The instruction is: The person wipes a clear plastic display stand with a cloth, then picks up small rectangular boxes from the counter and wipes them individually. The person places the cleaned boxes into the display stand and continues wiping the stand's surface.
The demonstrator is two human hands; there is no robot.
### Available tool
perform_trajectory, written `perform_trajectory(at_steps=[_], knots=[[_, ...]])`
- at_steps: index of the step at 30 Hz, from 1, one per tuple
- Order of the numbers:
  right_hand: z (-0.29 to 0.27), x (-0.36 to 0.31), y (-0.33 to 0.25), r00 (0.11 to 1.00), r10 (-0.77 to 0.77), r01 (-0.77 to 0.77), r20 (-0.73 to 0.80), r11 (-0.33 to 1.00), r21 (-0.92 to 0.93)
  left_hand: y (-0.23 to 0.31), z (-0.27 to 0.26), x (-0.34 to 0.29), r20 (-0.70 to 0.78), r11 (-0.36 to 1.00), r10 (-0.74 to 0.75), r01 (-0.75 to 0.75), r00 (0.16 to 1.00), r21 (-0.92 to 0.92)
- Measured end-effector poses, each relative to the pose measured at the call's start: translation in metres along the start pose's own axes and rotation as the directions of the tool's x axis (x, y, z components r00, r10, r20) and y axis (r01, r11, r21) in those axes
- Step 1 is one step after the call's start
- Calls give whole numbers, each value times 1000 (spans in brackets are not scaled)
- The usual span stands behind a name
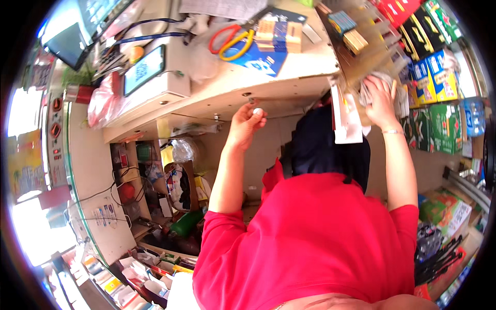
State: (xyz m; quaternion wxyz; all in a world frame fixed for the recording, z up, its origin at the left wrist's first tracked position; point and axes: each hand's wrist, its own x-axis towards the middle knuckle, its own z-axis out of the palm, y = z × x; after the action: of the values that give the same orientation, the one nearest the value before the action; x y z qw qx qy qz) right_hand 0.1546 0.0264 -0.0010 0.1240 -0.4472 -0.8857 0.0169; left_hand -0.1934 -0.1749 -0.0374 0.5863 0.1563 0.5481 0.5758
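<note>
My left hand [247, 125] is raised just under the front edge of the desk. Its fingers are pinched together, with a small white round thing [258, 111] showing at the thumb; I cannot make out its kind. Off to the right, my right hand [381, 102] grips a crumpled greyish-white cloth [400, 102] beside the clear shelf unit [356, 64]. Below that hand hangs a white card-like sheet [349, 121]. Scissors [236, 44] with a red and a yellow handle loop lie on the desk, next to a wooden-looking block with a blue band [279, 36].
The desk [310, 64] spans the far side, holding a phone [144, 70] on a white box and a pink plastic bag [107, 103]. Boxed goods [436, 126] are stacked at the right. Loose cables [106, 194] hang by the open shelves at the left.
</note>
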Motion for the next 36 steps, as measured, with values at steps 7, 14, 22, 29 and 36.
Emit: perform_trajectory(at_steps=[7, 14, 22, 29, 36], knots=[[-7, 0, -11, 1000, 20, -18, -20, 995, 93, -1, 12, 5, -34, 998, 52, -51, 998, 35], [-13, 1, -15, 999, 34, -32, -24, 996, 83, -23, -1, -29, 64, 988, 50, -58, 997, 140], [-6, -1, -7, 999, -5, 6, -34, 1000, 30, -11, -18, -123, 228, 881, -414, 325, 881, 342], [-5, 1, -6, 999, -6, 8, -33, 999, 43, 61, 12, -140, 316, 954, -289, 245, 904, 172], [-7, 0, -11, 1000, -2, 4, -26, 999, 46, 81, 14, -92, -41, 905, -182, 151, 982, -397]])
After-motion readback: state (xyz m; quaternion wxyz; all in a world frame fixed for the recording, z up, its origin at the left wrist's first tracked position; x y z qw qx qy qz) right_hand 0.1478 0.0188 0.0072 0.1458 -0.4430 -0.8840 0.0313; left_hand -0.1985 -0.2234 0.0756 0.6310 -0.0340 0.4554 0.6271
